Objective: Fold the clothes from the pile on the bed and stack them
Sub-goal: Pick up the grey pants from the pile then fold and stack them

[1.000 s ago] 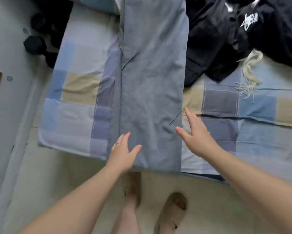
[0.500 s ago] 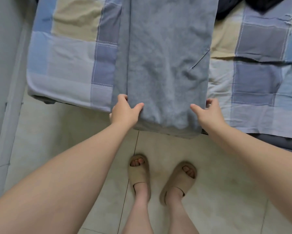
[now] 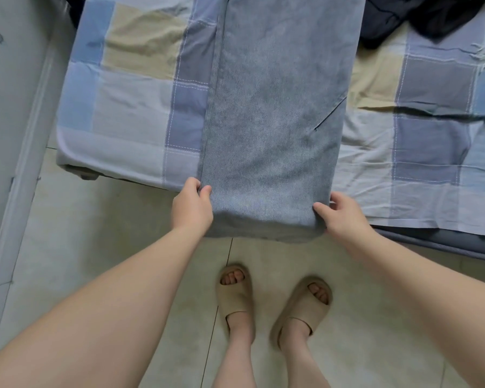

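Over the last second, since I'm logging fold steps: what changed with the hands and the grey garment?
The left hand and right hand, open before, drew back and now pinch the near corners of the grey garment. It stays spread on the bed.

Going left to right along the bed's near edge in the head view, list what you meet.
Checked bedspread → left hand → grey-blue garment → right hand → more bedspread.
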Motion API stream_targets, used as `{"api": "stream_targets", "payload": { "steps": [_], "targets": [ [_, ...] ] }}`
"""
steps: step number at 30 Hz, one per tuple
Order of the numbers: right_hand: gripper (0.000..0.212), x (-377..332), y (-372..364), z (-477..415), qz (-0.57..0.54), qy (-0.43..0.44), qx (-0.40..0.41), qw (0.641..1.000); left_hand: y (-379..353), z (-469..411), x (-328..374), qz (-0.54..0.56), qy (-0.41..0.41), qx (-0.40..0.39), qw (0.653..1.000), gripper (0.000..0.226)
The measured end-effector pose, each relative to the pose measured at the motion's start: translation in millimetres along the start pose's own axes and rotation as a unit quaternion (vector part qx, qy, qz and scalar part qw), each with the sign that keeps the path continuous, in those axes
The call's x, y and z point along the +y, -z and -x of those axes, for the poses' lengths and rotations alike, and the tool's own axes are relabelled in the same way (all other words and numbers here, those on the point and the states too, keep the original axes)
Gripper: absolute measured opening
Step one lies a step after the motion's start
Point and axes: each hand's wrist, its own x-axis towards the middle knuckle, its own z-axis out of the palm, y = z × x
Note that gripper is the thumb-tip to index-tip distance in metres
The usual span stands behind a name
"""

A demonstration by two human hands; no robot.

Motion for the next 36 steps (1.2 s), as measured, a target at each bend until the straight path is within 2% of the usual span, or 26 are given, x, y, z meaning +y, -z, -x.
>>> {"api": "stream_targets", "payload": {
  "steps": [3,5,7,9,11,13,15,17,21,23,26,30,33,36],
  "targets": [
    [0.011,2.6,1.5,0.1,0.043,-0.005,-0.012,0.999,-2.2,-2.0,5.4,-0.013,0.025,-0.009,1.0,0.014],
    [0.014,-1.2,1.9,0.7,0.037,-0.006,-0.023,0.999,-3.4,-2.0,11.0,0.004,0.042,0.019,0.999,0.013],
    [0.026,-5.3,0.1,1.2,0.028,0.009,-0.026,0.999,-2.9,-0.5,12.4,0.019,0.053,0.055,0.997,0.017],
    [0.031,-7.5,-2.8,0.2,0.049,0.01,-0.023,0.998,0.1,-0.8,9.2,0.013,0.073,0.029,0.997,0.018],
    [0.027,-8.8,-3.6,0.5,0.094,-0.027,-0.024,0.995,4.2,-5.1,3.5,-0.01,0.089,-0.026,0.996,0.012],
    [0.024,-10.0,-2.0,1.3,0.152,-0.048,0.012,0.987,8.4,-12.7,-1.5,-0.006,0.086,-0.033,0.996,0.014],
    [0.022,-15.5,-0.7,5.3,0.181,-0.011,0.087,0.98,11.4,-14.1,-5.0,0.043,0.084,-0.024,0.995,0.025],
    [0.031,-21.3,-3.9,8.9,0.152,0.017,0.099,0.983,12.3,-11.0,-9.1,0.097,0.094,-0.045,0.99,0.039],
    [0.042,-20.0,-13.4,-1.1,-0.002,-0.042,0.057,0.997,11.2,-5.0,-19.5,0.11,0.078,-0.096,0.986,0.06],
    [0.035,-18.9,-13.7,-6.1,-0.083,-0.063,0.032,0.994,13.1,-1.6,-21.2,0.127,0.071,-0.119,0.982,0.052],
    [0.028,-17.0,-13.3,3.6,-0.127,-0.084,-0.037,0.988,21.8,12.0,-18.3,0.172,0.078,-0.201,0.961,0.028],
    [0.028,-18.0,-9.8,49.2,-0.149,-0.108,-0.096,0.978,45.8,43.3,-15.7,0.226,0.113,-0.252,0.934,0.029],
    [0.036,-28.5,-0.7,90.5,-0.214,-0.133,-0.072,0.965,71.5,75.5,-8.1,0.266,0.139,-0.238,0.924,0.029],
    [0.033,-52.7,17.1,139.1,-0.251,-0.146,-0.027,0.957,109.5,114.9,14.2,0.294,0.167,-0.237,0.911,0.025]
  ]
}}
